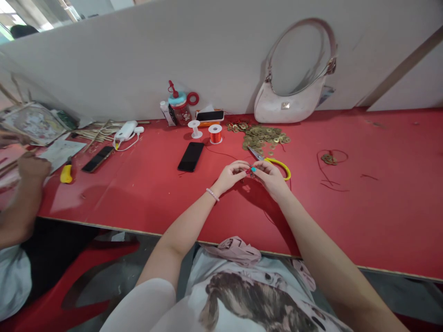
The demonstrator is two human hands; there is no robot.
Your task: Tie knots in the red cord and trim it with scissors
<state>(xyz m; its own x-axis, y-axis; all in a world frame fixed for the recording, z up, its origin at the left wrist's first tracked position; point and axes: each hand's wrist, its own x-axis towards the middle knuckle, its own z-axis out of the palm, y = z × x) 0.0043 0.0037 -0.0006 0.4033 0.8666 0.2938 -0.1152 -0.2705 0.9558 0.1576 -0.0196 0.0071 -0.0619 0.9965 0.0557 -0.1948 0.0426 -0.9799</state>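
Above the red table, my left hand and my right hand meet with fingertips pinched close together. Between them is a thin red cord, whose loose end trails down onto the table; the small part inside the fingers is too hidden to make out. Scissors with yellow handles lie just beyond my right hand. Behind them spreads a pile of brass-coloured coins with holes. To the right rests a small bundle of coins with red cord around it.
A black phone lies left of my hands. Behind it stand a spool of red cord, a white spool and a cup. A white handbag leans on the partition. At far left are a yellow cutter and another person's arm.
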